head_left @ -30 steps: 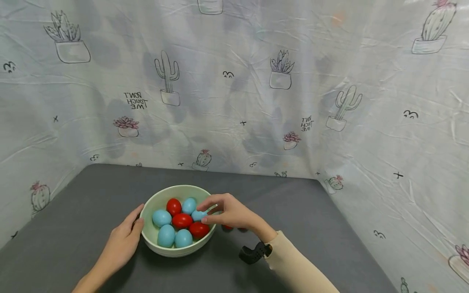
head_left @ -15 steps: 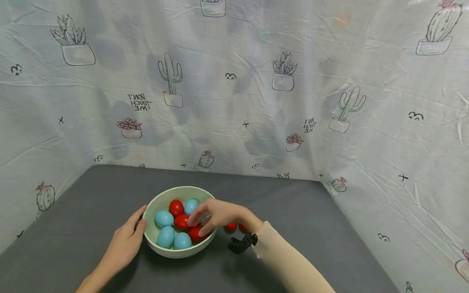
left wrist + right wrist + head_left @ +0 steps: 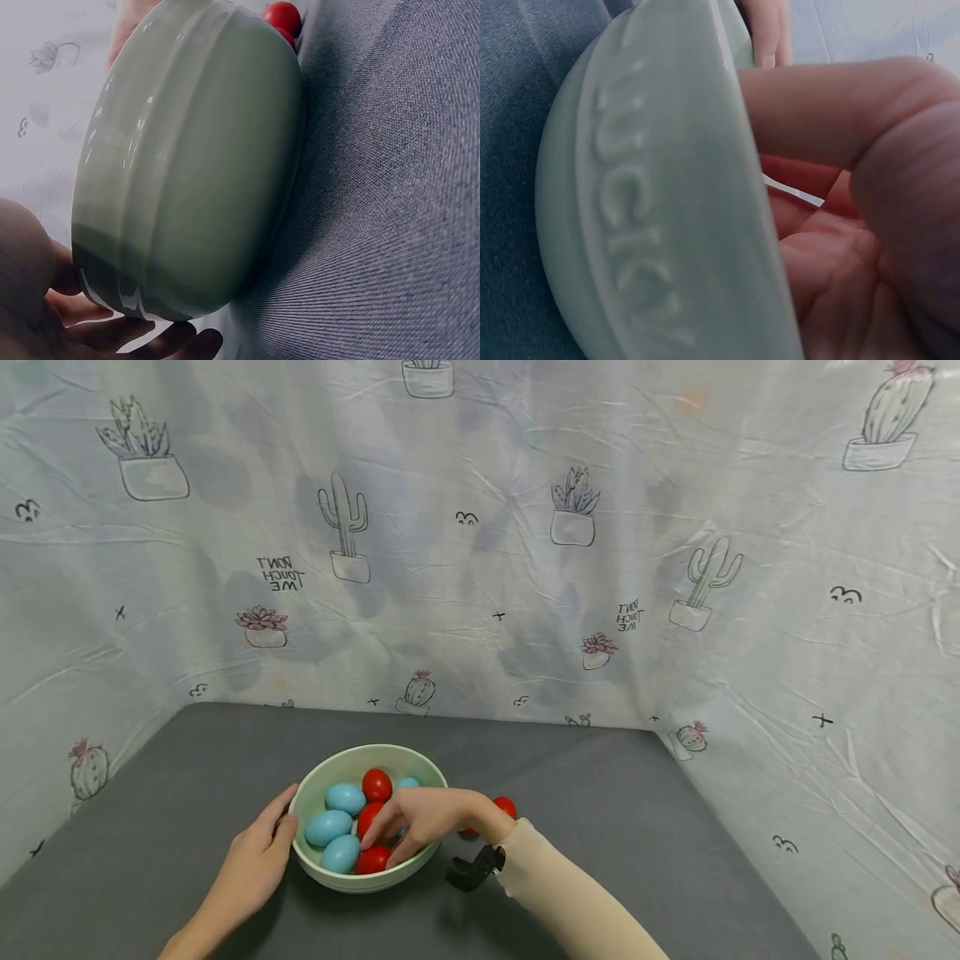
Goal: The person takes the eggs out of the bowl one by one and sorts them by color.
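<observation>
A pale green bowl (image 3: 322, 875) of red and light blue eggs stands on the grey table, with raised lettering on its outside in the right wrist view. My left hand (image 3: 255, 856) grips the bowl's left side, thumb at the rim and fingers around the outer wall, also seen in the left wrist view. My right hand (image 3: 423, 818) reaches over the right rim into the bowl, fingers curled down and thumb at the near red egg (image 3: 371, 862). Its fingertips also lie close to a blue egg (image 3: 341, 854). In the right wrist view the bowl wall hides the fingertips.
Red eggs (image 3: 505, 807) lie on the table right of the bowl, partly behind my right forearm. A printed cactus curtain (image 3: 450, 577) stands around the back and sides of the table (image 3: 600, 802).
My right hand has gone deeper into the bowl, leftward and nearer. The near red egg has moved left with it, and the other eggs have shifted clockwise. My left hand stays at the rim.
</observation>
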`<action>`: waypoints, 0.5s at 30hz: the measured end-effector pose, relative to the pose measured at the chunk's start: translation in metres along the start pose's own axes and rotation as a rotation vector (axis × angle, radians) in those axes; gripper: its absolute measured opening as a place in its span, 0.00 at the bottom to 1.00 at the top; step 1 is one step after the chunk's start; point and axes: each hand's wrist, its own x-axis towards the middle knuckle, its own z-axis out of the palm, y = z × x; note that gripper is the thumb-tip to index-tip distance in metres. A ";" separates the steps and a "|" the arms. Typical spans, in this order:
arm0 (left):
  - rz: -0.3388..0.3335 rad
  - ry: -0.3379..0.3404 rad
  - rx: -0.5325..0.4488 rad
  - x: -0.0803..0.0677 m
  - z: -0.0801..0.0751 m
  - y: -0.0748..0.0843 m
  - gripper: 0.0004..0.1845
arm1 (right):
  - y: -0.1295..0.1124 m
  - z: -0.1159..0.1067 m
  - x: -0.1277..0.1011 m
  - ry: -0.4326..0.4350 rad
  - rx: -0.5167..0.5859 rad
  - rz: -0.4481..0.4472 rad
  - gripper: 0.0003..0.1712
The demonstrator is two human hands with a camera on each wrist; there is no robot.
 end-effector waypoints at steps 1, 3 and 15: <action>0.001 0.000 0.001 0.000 0.000 0.000 0.31 | 0.000 0.000 0.001 -0.003 -0.004 0.000 0.20; 0.004 0.005 0.004 0.000 0.000 0.000 0.31 | 0.000 0.001 0.003 -0.005 -0.001 0.003 0.20; -0.004 -0.001 0.008 0.000 0.000 -0.001 0.31 | 0.000 0.005 0.003 -0.001 0.193 0.066 0.19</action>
